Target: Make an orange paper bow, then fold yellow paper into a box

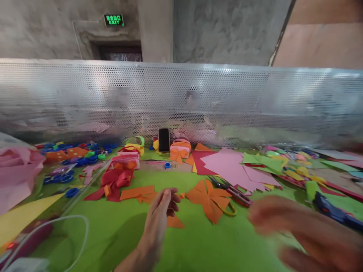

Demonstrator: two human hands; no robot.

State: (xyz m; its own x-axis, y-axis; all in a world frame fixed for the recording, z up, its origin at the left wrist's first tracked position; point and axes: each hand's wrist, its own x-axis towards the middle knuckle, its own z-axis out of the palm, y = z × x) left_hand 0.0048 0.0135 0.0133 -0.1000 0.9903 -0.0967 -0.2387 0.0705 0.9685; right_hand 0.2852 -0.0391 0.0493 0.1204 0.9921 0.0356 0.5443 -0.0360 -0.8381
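Observation:
My left hand (pixel 159 219) hovers over the green sheet (pixel 198 245), fingers curled loosely near small orange paper scraps (pixel 174 222). Whether it holds one of them, I cannot make out. My right hand (pixel 286 226) is smeared by motion at the lower right, so its fingers are unreadable. Between the hands lies an orange paper bow (pixel 210 198). Red-handled scissors (pixel 234 193) rest just right of the bow, beside pink paper sheets (pixel 229 166).
A perforated metal screen (pixel 181 102) closes the back of the table. A phone (pixel 163 139) stands against it beside small paper baskets (pixel 180 149). Blue rings (pixel 70 160) and pink paper (pixel 17 170) lie left; a white cable (pixel 68 226) loops near the front-left. A blue tool (pixel 334 211) lies right.

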